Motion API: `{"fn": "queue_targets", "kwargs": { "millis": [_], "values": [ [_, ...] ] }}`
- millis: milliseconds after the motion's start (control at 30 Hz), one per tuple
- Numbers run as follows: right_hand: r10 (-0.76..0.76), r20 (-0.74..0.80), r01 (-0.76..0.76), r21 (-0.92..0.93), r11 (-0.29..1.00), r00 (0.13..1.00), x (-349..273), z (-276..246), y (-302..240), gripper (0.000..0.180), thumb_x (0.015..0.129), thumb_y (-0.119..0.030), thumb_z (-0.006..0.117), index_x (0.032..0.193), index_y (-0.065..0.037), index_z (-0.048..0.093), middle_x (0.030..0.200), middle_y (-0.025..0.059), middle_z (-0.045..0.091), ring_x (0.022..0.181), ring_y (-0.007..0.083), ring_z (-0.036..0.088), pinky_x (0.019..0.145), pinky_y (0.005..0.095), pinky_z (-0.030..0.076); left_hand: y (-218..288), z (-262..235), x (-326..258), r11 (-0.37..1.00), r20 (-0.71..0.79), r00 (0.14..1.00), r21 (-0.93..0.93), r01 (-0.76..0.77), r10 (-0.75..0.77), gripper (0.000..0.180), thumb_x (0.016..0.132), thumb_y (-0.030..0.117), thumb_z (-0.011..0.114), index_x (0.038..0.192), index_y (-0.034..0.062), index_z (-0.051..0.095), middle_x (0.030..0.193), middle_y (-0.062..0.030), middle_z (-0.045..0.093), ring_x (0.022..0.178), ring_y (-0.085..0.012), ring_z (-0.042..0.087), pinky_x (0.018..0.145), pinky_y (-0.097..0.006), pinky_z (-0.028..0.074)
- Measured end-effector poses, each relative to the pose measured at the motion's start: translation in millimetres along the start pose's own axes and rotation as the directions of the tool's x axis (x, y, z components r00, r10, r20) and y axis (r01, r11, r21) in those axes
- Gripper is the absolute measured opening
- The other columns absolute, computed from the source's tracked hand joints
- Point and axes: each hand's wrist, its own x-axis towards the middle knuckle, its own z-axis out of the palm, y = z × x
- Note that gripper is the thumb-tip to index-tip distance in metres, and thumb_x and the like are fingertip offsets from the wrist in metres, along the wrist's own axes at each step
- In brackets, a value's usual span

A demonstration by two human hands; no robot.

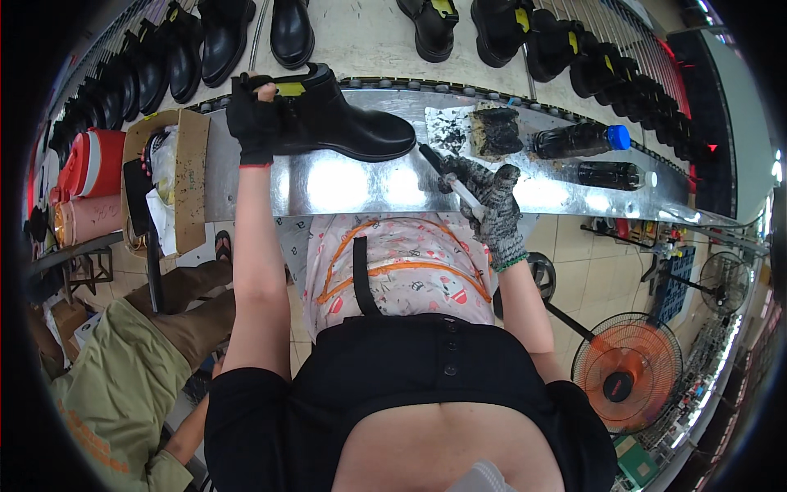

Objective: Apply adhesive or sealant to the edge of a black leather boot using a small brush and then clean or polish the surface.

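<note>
In a black fingertip-less glove, my left hand (252,123) grips a black ankle boot (352,129) by its shaft. The boot lies over the metal table (328,193) with its toe to the right; a yellow-green patch shows at its top. My right hand (498,211), in a grey knitted glove with dark stains, is closed round a slim pale-handled brush-like tool (466,195). The tool's dark end points up and left, close to the boot's toe but apparently apart from it. Just beyond this hand lies a blackened sponge-like block (495,131) beside a stained white sheet (449,127).
A dark bottle with a blue cap (578,141) and another with a white cap (613,175) lie at the right. Behind stands a rack (361,49) with rows of black boots. Left is a cardboard box (193,184); a co-worker (123,361) sits nearby. A fan (627,373) stands right.
</note>
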Motion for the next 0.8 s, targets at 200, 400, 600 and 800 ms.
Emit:
{"fn": "queue_targets", "kwargs": {
  "millis": [200, 400, 600, 800],
  "values": [
    [-0.155, -0.096, 0.131, -0.220, 0.967, 0.983, 9.4, -3.1, 6.2, 0.090, 0.081, -0.079, 0.023, 0.117, -0.005, 0.059, 0.089, 0.0047, 0.067, 0.041, 0.0029, 0.040, 0.035, 0.0161, 0.028, 67.2, -23.9, -29.9, 0.989, -0.002, 0.996, 0.115, 0.094, -0.094, 0.049, 0.073, 0.043, 0.073, 0.099, 0.0051, 0.055, 0.081, -0.0079, 0.061, 0.074, -0.0218, 0.063, 0.069, -0.032, 0.048],
    [-0.117, -0.054, 0.092, -0.341, 0.936, 0.992, 2.7, -0.8, -4.3, 0.064, 0.095, -0.057, 0.028, 0.111, -0.008, 0.064, 0.091, 0.0042, 0.068, 0.077, 0.0138, 0.060, 0.064, 0.0269, 0.045, 121.7, -39.0, -57.0, 0.942, 0.075, 0.957, 0.218, 0.257, -0.279, 0.060, 0.055, 0.044, 0.086, 0.088, 0.0080, 0.051, 0.067, -0.0046, 0.057, 0.060, -0.0186, 0.060, 0.057, -0.030, 0.048],
    [-0.209, -0.063, 0.116, -0.660, 0.742, 0.976, -4.4, 15.8, -14.6, 0.034, 0.089, -0.021, 0.040, 0.110, -0.011, 0.065, 0.090, 0.0085, 0.068, 0.076, 0.0162, 0.063, 0.065, 0.0284, 0.047, 154.0, -46.1, -83.2, 0.945, 0.181, 0.934, 0.165, 0.281, -0.309, 0.061, 0.054, 0.040, 0.088, 0.089, 0.0076, 0.050, 0.062, -0.0037, 0.055, 0.054, -0.0152, 0.057, 0.051, -0.028, 0.046],
    [-0.336, 0.087, 0.288, -0.736, 0.612, 0.938, -12.8, 26.8, -18.0, 0.030, 0.083, -0.007, 0.051, 0.108, -0.011, 0.066, 0.095, 0.0127, 0.068, 0.087, 0.0249, 0.066, 0.076, 0.0321, 0.049, 154.8, -53.6, -105.7, 0.897, 0.357, 0.844, -0.035, 0.440, -0.400, 0.056, 0.065, 0.023, 0.084, 0.104, 0.0066, 0.048, 0.061, 0.0020, 0.047, 0.052, -0.0057, 0.045, 0.048, -0.020, 0.037]
  ]
}}
